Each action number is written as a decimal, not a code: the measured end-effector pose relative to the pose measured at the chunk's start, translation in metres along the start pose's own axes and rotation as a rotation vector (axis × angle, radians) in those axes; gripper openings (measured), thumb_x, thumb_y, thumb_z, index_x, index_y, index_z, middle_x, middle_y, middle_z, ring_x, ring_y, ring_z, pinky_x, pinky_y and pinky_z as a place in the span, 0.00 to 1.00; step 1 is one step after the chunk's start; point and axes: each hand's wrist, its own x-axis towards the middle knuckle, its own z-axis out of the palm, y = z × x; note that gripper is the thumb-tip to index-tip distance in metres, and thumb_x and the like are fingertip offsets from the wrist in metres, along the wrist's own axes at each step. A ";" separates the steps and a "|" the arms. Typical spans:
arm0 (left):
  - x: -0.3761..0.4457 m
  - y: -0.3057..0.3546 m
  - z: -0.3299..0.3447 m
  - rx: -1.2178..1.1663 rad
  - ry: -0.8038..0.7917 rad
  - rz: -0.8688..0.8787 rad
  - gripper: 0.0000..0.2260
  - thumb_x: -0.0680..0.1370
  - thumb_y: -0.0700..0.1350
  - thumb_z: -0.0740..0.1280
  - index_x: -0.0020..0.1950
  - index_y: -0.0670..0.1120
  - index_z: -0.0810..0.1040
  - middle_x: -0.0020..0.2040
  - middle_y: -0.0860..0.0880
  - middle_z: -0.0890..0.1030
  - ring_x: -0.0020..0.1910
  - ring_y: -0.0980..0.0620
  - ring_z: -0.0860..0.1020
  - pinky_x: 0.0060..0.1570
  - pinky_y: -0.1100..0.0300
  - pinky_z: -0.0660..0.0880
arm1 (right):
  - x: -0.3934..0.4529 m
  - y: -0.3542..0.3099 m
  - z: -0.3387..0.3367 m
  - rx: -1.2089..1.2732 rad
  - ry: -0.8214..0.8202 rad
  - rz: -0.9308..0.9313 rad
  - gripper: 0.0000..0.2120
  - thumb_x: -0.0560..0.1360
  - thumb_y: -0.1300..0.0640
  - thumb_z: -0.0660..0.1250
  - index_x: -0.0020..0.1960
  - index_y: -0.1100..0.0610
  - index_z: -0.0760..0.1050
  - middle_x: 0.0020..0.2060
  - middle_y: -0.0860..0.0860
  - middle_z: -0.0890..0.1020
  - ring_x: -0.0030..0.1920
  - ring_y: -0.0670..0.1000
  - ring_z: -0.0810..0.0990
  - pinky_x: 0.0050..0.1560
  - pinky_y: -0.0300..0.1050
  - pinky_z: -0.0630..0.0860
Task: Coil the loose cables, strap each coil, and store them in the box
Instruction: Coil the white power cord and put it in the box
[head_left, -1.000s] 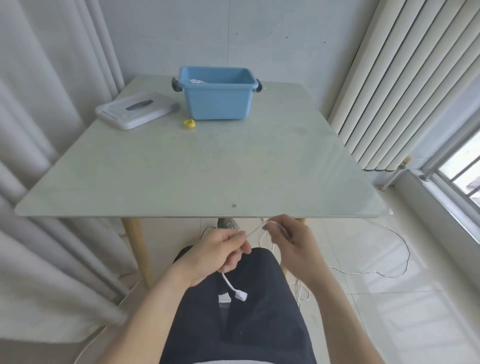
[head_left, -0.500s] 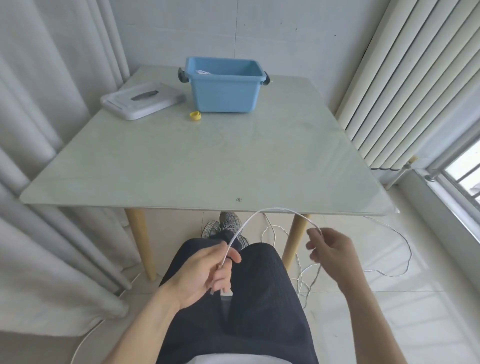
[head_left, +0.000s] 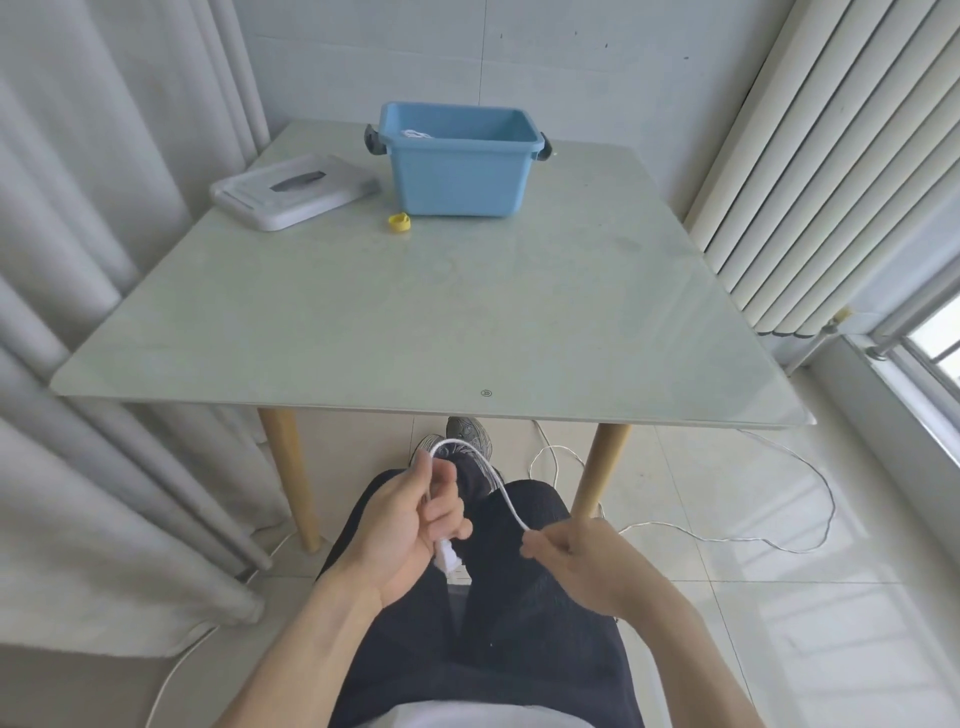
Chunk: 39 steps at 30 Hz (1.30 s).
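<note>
So there's a thin white rubbery cable (head_left: 485, 470) arching in a smooth hump below the near edge of the pale green glossy glass-topped table (head_left: 415, 312). Its blocky white plug end (head_left: 448, 558) points down out of the left hand (head_left: 410, 525), which is curled around the cable, palm facing right, fingers bent in. The right hand (head_left: 582, 558) pinches the other side of the arch between thumb and fingertips, knuckles up. From there the rest trails loose over the shiny tiled floor, right of the table. At the table's far edge sits a blue plastic box (head_left: 460, 161) with something white inside, a flat white lid (head_left: 293, 189) to its left, and a small yellow strap (head_left: 399, 222) just in front.
</note>
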 end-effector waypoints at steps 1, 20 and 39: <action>0.001 0.000 0.000 -0.040 0.041 0.030 0.16 0.81 0.53 0.58 0.45 0.42 0.76 0.29 0.51 0.60 0.27 0.52 0.57 0.33 0.58 0.65 | 0.001 0.002 0.002 -0.007 -0.004 -0.009 0.21 0.82 0.48 0.58 0.37 0.62 0.71 0.26 0.50 0.68 0.29 0.52 0.69 0.36 0.47 0.67; 0.011 0.004 -0.003 -0.283 0.409 0.077 0.14 0.84 0.42 0.52 0.42 0.43 0.72 0.29 0.50 0.69 0.27 0.53 0.67 0.37 0.59 0.65 | -0.013 -0.024 0.034 0.064 -0.021 -0.323 0.11 0.76 0.61 0.65 0.50 0.50 0.85 0.45 0.45 0.81 0.45 0.45 0.80 0.48 0.32 0.77; -0.014 -0.003 0.029 0.665 0.138 0.029 0.09 0.79 0.27 0.57 0.50 0.39 0.73 0.47 0.45 0.85 0.47 0.48 0.85 0.53 0.56 0.80 | -0.022 -0.033 0.008 0.002 0.037 -0.295 0.08 0.76 0.63 0.65 0.47 0.51 0.79 0.43 0.43 0.82 0.45 0.44 0.80 0.47 0.38 0.76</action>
